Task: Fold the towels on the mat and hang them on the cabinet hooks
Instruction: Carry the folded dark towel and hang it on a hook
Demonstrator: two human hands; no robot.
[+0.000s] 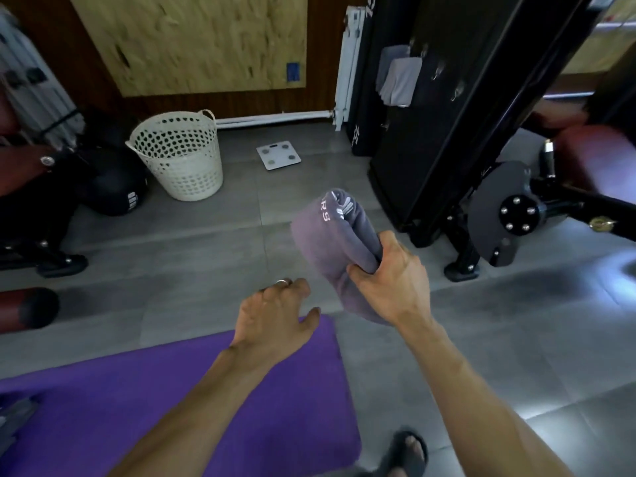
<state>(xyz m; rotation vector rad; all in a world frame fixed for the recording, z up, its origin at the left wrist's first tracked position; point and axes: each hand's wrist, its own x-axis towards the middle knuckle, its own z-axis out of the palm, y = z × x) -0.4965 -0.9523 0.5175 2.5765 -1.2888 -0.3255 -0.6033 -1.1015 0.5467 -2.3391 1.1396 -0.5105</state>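
Note:
My right hand (392, 273) grips a folded grey towel (330, 242) with white lettering, held above the floor past the mat's far right corner. My left hand (275, 311) hovers over that corner of the purple mat (172, 390), fingers apart and empty, a ring on one finger. On the black cabinet (430, 132) at the upper right, two folded grey towels (399, 77) hang from hooks. Bare hooks (438, 72) show to their right. Another grey towel (13, 418) lies at the mat's left edge, partly cut off.
A white perforated laundry basket (179, 156) stands on the grey tile floor by the wall. A white bathroom scale (278, 154) lies beyond it. Black gym machine parts (509, 211) jut out at right. A dark medicine ball (113, 194) sits left. My sandalled foot (406, 452) is at bottom.

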